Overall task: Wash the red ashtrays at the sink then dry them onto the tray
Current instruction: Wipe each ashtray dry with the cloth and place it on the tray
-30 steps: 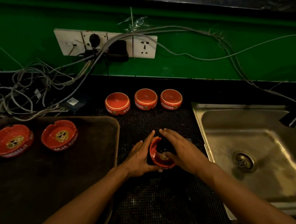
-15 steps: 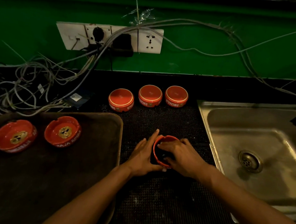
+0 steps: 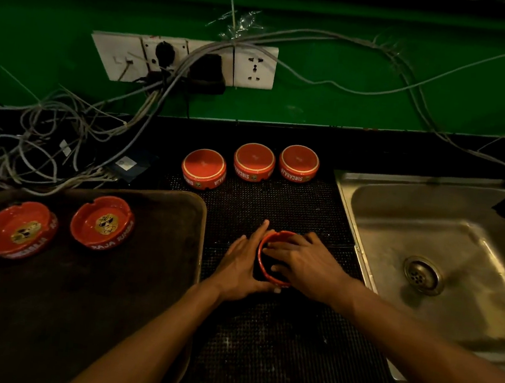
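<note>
Your left hand (image 3: 242,260) cups the side of a red ashtray (image 3: 263,266) on the black mat (image 3: 274,212), just left of the sink (image 3: 443,258). Your right hand (image 3: 301,263) lies flat over its opening, fingers pressed inside. Two ashtrays (image 3: 18,229) sit face up on the tray (image 3: 78,297), further left of the sink.

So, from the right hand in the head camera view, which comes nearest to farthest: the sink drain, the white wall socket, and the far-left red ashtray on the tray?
From the right hand:
1. Round metal sink drain, to its right, in the steel basin.
2. Red ashtray at the brown tray's far left, across the mat.
3. White wall socket, up on the green wall behind.
</note>
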